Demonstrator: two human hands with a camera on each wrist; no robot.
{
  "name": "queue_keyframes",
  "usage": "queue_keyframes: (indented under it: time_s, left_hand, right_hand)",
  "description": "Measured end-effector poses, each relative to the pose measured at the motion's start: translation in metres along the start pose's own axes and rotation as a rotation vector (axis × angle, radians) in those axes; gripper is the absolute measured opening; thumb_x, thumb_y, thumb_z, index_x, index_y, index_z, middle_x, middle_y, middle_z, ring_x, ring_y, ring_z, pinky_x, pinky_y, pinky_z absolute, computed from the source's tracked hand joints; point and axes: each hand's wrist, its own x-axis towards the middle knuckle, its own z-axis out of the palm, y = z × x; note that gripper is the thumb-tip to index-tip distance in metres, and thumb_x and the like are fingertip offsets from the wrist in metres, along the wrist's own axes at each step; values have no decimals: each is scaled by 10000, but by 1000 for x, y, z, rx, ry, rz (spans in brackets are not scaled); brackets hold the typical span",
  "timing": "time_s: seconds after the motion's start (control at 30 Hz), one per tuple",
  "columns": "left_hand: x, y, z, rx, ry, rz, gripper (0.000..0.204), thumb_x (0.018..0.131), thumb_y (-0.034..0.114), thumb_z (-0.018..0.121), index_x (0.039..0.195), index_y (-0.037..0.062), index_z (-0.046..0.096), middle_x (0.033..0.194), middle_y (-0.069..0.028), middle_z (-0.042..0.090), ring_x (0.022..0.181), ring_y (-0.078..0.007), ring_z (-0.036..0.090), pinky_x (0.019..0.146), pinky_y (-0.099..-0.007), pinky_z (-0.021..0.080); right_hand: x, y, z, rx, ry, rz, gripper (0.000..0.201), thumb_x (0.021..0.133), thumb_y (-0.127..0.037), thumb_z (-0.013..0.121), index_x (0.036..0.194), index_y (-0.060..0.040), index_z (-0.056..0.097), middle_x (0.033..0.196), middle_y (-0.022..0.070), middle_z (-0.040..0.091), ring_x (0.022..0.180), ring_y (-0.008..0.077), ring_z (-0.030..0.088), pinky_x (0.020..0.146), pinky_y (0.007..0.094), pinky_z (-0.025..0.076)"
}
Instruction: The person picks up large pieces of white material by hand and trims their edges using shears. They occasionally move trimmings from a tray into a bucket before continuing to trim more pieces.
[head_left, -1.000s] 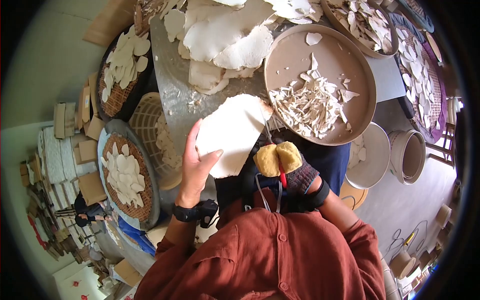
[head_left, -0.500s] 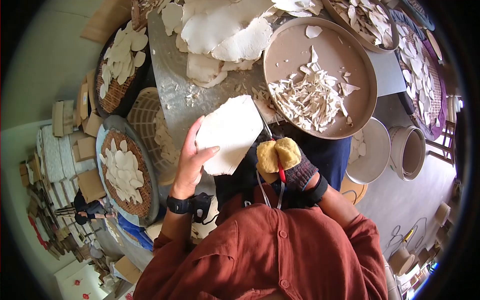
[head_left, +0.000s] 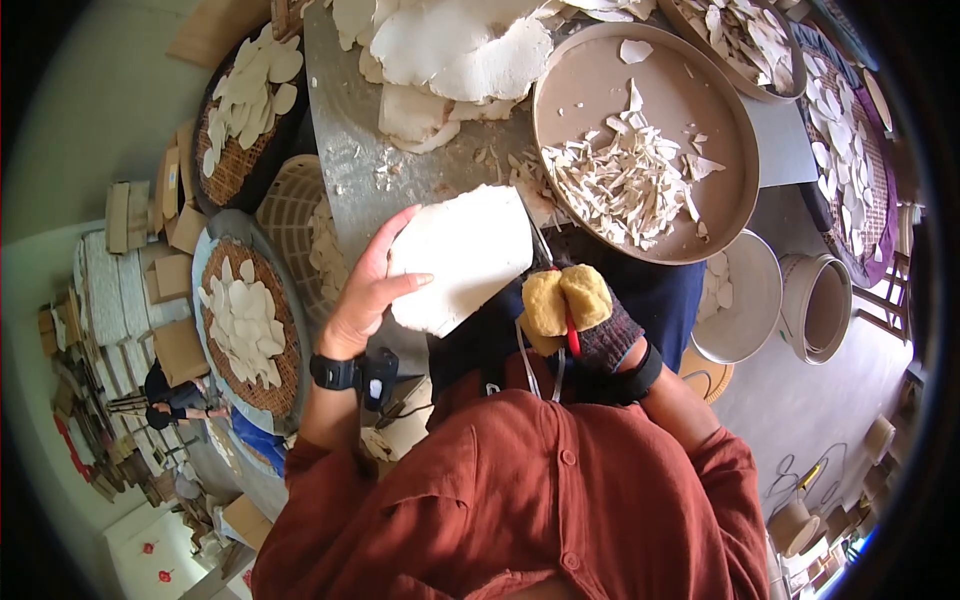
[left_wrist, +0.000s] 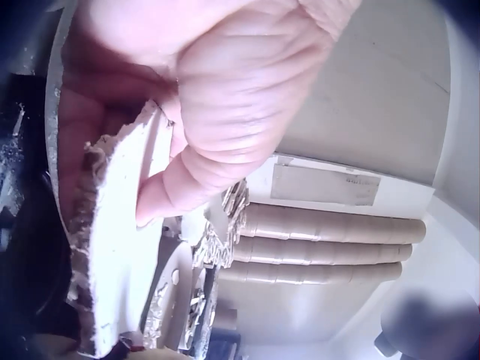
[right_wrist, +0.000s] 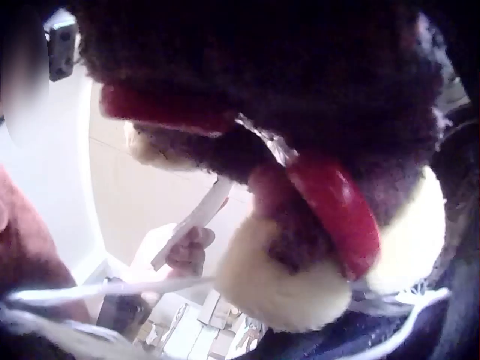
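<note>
My bare left hand point(head_left: 372, 292) holds a thick white slab point(head_left: 460, 262) by its left edge, thumb on the upper face and fingers beneath. The slab's rim is rough and brownish in the left wrist view, where the thumb point(left_wrist: 169, 191) presses its flat side. My right hand point(head_left: 612, 340), in a dark knitted glove with yellow padding point(head_left: 546, 304) at the fingers, grips red-handled scissors point(right_wrist: 337, 210). Their metal blades point up along the slab's right edge in the head view. Part of the scissors is hidden by the glove and padding.
Beyond my hands stands a metal table point(head_left: 350, 120) with stacked large white slabs point(head_left: 460, 45). A round tray point(head_left: 648, 90) holds white slivers point(head_left: 630, 185). Baskets of white slices point(head_left: 243, 325) stand at left, a white bucket point(head_left: 745, 300) at right. Another person point(head_left: 165, 395) is far left.
A brown-edged corner at the slab's upper right no longer shows; that edge is straight now. My left hand and forearm have shifted left, turning the slab. The right hand keeps hold of the scissors.
</note>
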Motion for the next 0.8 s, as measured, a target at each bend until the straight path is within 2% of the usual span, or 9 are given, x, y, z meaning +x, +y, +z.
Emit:
queue_keyframes:
  time_s: [0.07, 0.13, 0.33, 0.4, 0.47, 0.53, 0.6, 0.67, 0.8]
  left_hand:
    - [5, 1, -5, 28, -33, 4, 773, 725, 2, 623, 1408, 22, 263, 1348, -118, 409, 1255, -198, 383, 1057, -313, 278]
    - [8, 7, -7, 55, -84, 20, 773, 723, 1, 623, 1408, 26, 267, 1347, -113, 409, 1249, -197, 390, 1056, -309, 280]
    - [8, 24, -2, 77, -110, -102, 820, 730, 16, 650, 1430, 56, 224, 1275, -107, 475, 1151, -174, 480, 971, -293, 379]
    - [2, 24, 0, 50, -54, -175, 828, 737, 5, 640, 1436, 61, 200, 1202, -109, 531, 1080, -173, 537, 915, -291, 431]
    - [2, 11, 0, -52, 172, 4, 741, 771, 10, 635, 1397, 59, 242, 1134, -121, 563, 986, -170, 575, 817, -282, 475]
    - [8, -5, 3, -155, 396, 187, 654, 805, 14, 629, 1358, 56, 285, 1065, -133, 594, 892, -168, 613, 719, -273, 519]
    - [23, -22, 10, -386, 561, 396, 488, 850, 26, 583, 1277, 21, 348, 1135, -111, 561, 1003, -184, 577, 790, -309, 518]
    - [28, -29, 33, -428, 583, 400, 469, 866, 21, 563, 1281, 25, 345, 1152, -103, 548, 1062, -183, 544, 837, -327, 507]
    - [45, -35, 62, -320, 553, 432, 484, 867, 14, 560, 1285, 22, 317, 1181, -98, 508, 1037, -164, 551, 833, -298, 516]
  right_hand:
    - [-7, 21, 5, 268, 48, 191, 162, 868, -146, 554, 952, -20, 613, 924, 95, 654, 862, 213, 630, 738, 328, 493]
    - [-1, 11, 10, 1373, -68, 230, 190, 891, -175, 515, 967, -26, 604, 954, 89, 650, 901, 232, 623, 782, 342, 494]
    - [-12, 24, -9, 778, -40, 121, 273, 931, -183, 468, 1136, -6, 508, 1135, 134, 580, 1081, 253, 557, 965, 379, 432]
    - [-11, 35, -7, 1275, -22, 187, 272, 924, -167, 489, 1142, -6, 506, 1140, 132, 580, 1084, 255, 555, 977, 391, 422]
    - [-2, 18, -10, 1650, -67, 235, 260, 915, -147, 507, 1132, -6, 516, 1127, 128, 589, 1066, 262, 567, 981, 406, 420]
    - [-2, 22, -9, 1425, -66, 226, 258, 916, -147, 503, 1127, -1, 526, 1117, 132, 595, 1047, 267, 579, 972, 402, 429]
    - [2, 15, 4, 1438, -94, 280, 268, 884, -149, 570, 1109, -4, 560, 1094, 114, 618, 1018, 218, 599, 925, 343, 468]
    - [-2, 14, 14, 1286, 121, 416, 312, 884, -225, 551, 1072, 23, 541, 1051, 145, 596, 977, 257, 587, 872, 412, 475]
    - [0, 6, 11, 535, -14, 312, 289, 878, -175, 578, 1101, 5, 535, 1080, 133, 597, 1005, 239, 589, 900, 376, 473]
